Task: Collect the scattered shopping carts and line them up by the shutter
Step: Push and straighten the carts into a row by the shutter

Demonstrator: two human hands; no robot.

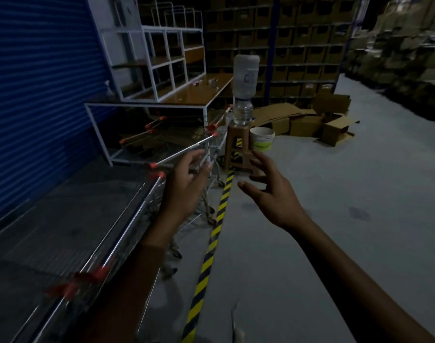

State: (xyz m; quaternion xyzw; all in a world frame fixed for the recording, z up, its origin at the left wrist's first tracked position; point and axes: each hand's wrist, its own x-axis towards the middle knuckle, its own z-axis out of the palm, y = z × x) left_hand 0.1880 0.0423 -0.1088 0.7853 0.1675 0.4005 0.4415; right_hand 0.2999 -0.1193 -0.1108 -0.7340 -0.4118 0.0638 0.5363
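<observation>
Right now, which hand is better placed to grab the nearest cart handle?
Left. The left hand hovers open right at the cart handle; the right hand is spread over the bare floor past the striped tape.

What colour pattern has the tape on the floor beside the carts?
The floor tape has yellow and black diagonal stripes, seen best in the head view.

Your chrome wire shopping carts with orange handle caps [127,226] stand nested in row along blue corrugated roller shutter [38,95], left of you. More chrome carts [186,147] sit farther ahead, angled, near shutter's far end, handles toward you. Blur hides count.
</observation>
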